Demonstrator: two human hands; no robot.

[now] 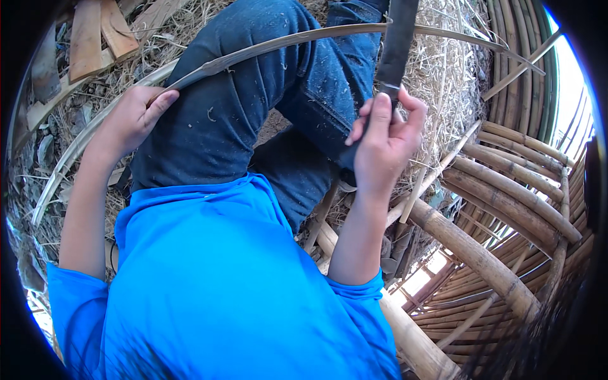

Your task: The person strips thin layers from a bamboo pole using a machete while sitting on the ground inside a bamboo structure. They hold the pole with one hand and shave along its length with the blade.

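My left hand [135, 118] is closed around a long, thin bamboo strip [272, 44], its thumb lying along it. From there the strip bows over my jeans-covered knee [215, 120] toward the far right. My right hand [387, 142] grips the dark handle of a machete [398, 50], thumb stretched along the handle. The dark blade points away from me and crosses the strip, hiding a short piece of it. Whether the edge is cutting into the strip, I cannot tell.
Pale shavings [437, 82] cover the ground beyond my right hand. Flat wood pieces [85, 41] lie at the far left. At right stand a bamboo pole frame [506, 190] and stacked poles [522, 63]. A thick bamboo pole [475, 253] runs beside my right arm.
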